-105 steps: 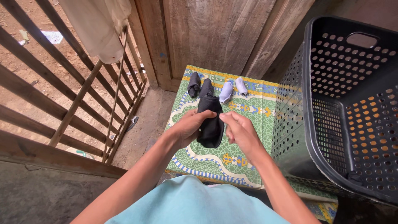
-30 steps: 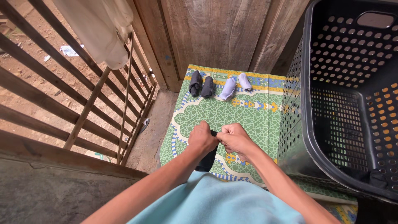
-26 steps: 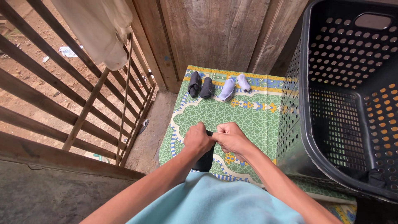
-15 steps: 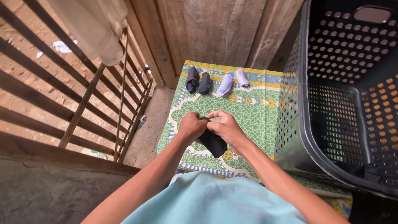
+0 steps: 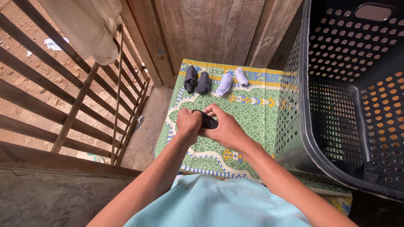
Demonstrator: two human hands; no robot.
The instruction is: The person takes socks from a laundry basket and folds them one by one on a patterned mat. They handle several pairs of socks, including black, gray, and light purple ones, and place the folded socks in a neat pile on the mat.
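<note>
A green patterned mat [image 5: 252, 122] is spread before a wooden plank wall [image 5: 210, 29]. Along the mat's far edge, two dark rolled sock pairs [image 5: 196, 80] and two white ones [image 5: 230, 81] are lined up. Right of the mat, a black perforated laundry basket [image 5: 349, 92] is seen; left of it, a slatted wooden railing [image 5: 71, 96].

From my remote view I log two bare forearms, no sleeves reaching them, no watch, rings or gloves showing. The left hand [image 5: 188, 122] and right hand [image 5: 226, 130] are uncovered. A light blue shirt [image 5: 210, 201], plain and soft-looking, without print or buttons in view, fills the lower edge of the frame.
</note>
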